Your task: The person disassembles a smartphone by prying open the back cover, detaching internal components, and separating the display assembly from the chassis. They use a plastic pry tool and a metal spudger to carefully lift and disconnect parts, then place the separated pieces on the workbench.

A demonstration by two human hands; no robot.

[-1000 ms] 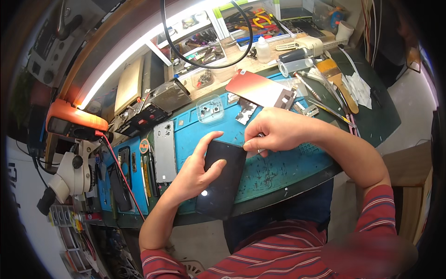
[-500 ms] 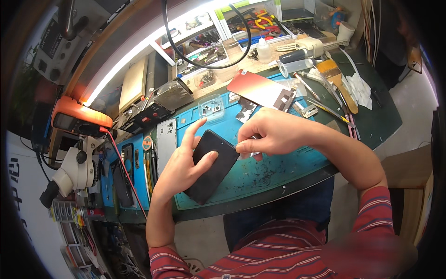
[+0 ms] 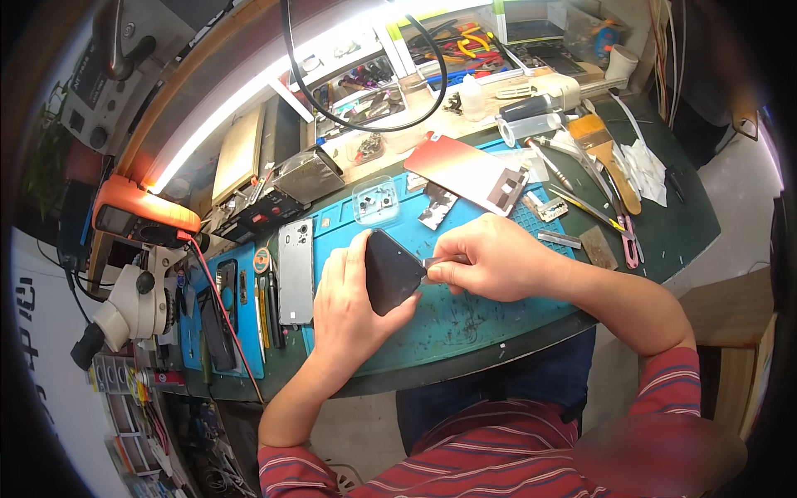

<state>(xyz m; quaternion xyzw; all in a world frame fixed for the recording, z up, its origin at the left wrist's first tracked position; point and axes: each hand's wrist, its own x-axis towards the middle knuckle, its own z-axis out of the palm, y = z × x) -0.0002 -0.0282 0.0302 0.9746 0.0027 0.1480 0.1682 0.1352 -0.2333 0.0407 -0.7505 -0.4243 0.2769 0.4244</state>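
A black phone (image 3: 390, 266) is held tilted, screen toward me, over the blue work mat (image 3: 465, 324). My left hand (image 3: 353, 307) grips it by its left side and lower end, fingers wrapped along the edge. My right hand (image 3: 490, 261) is closed on a small thin metal tool (image 3: 430, 264) at the phone's right corner; the tool's tip is too small to make out. Near the hands lie a silver phone back (image 3: 295, 282), a clear box of small parts (image 3: 374, 197), a red-white panel (image 3: 457, 162) and a dark-and-white piece (image 3: 437, 203).
An orange multimeter (image 3: 145, 207) and white microscope (image 3: 129, 311) stand left. Brushes (image 3: 602, 141), tweezers and blades lie on the right. Organisers of tools (image 3: 465, 46) line the back, below a hanging black cable (image 3: 365, 124). The desk's front edge runs close to my body.
The phone has moved up and tilted more steeply. My left fingers have shifted from spread over it to wrapped along its side. My right hand has moved slightly down and turned, still at the corner.
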